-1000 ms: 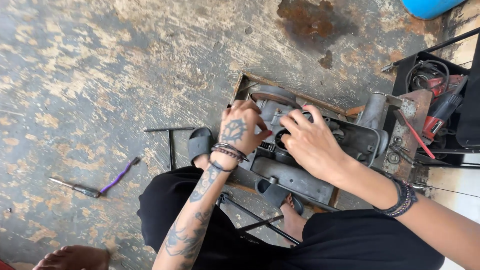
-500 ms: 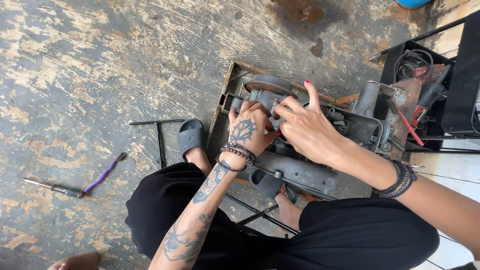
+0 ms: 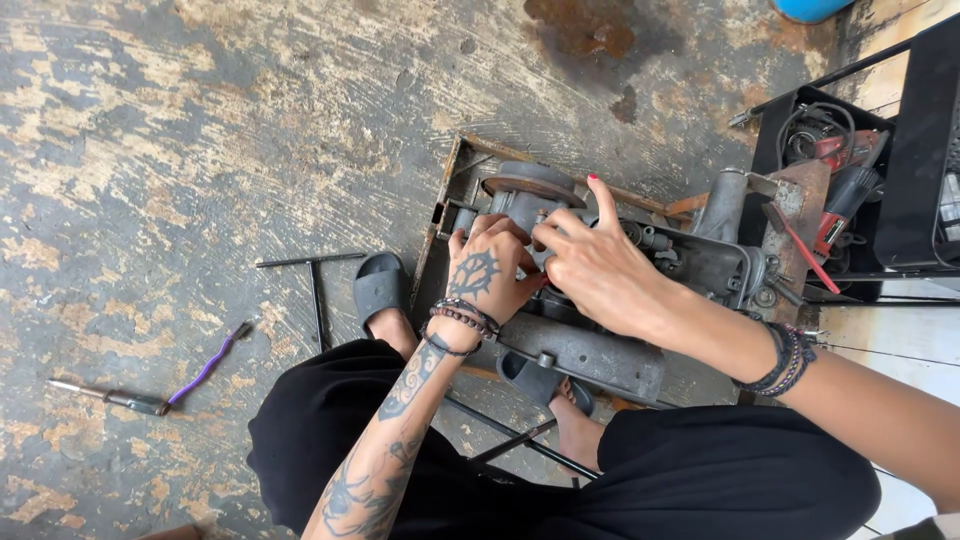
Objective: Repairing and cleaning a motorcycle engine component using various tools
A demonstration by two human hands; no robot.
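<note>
Worn concrete floor [image 3: 200, 130] with peeling paint, rusty stain [image 3: 580, 25], black metal rack [image 3: 920, 140] at right, daylight

Worn, paint-flaked concrete floor [image 3: 200, 130] bore grey machine [image 3: 590, 350], T-handle wrench [image 3: 315, 285], screwdriver [image 3: 110, 398], purple tool [image 3: 210, 365].

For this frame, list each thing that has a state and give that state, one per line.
left hand: resting on the grey machine, fingers curled on its top part.
right hand: on the same part, index finger raised.
grey machine: lying in a rusty metal frame on the floor.
T-handle wrench: lying flat on the floor, untouched.
screwdriver: lying on the floor, apart from the hands.
purple tool: lying beside the screwdriver.
</note>
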